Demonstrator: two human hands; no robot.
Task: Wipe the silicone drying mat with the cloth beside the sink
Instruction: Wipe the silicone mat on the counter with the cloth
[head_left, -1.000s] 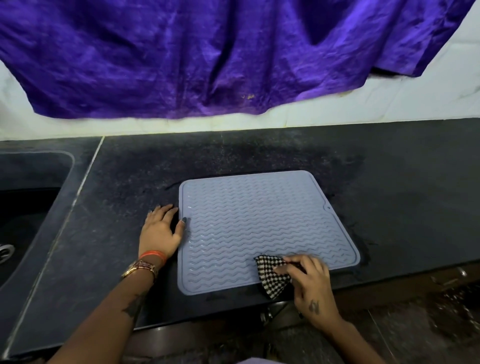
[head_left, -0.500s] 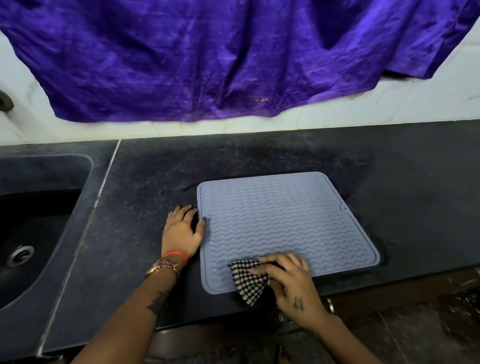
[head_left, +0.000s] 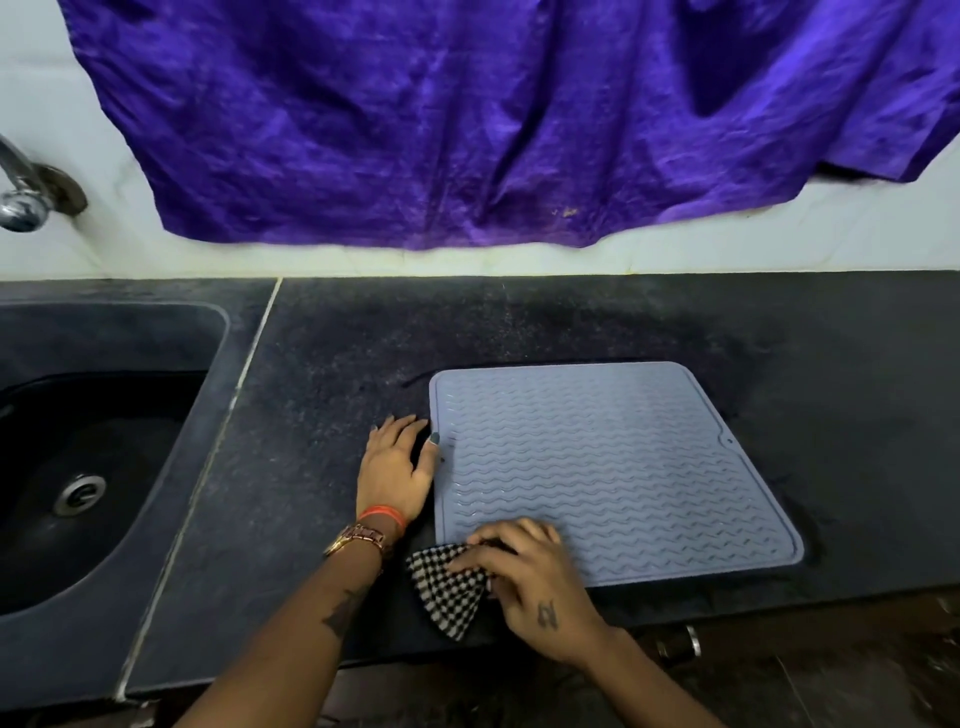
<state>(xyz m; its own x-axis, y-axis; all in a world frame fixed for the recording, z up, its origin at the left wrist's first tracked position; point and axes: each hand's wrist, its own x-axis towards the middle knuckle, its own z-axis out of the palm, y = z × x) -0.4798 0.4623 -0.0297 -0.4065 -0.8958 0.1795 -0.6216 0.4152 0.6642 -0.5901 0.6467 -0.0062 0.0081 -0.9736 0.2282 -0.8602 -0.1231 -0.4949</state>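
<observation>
Leftward along the near edge of the pale blue ribbed silicone mat (head_left: 597, 467) our right hand (head_left: 524, 577) has dragged the black-and-white checked cloth (head_left: 447, 592), fingers curled on it, reaching the near-left corner (cloth partly off onto the dark stone surface (head_left: 322, 395)). Our left hand (head_left: 395, 467) lies flat, thumb steadying the mat's edge. Remaining strokes: unclear.

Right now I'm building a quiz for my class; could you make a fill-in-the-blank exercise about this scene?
1. The right hand presses a black-and-white ____ cloth.
2. The cloth lies over the mat's near-____ corner.
3. The left hand lies flat on the ____, thumb on the mat's edge.
4. The sink lies to the mat's ____.

Missing: checked; left; counter; left
</observation>
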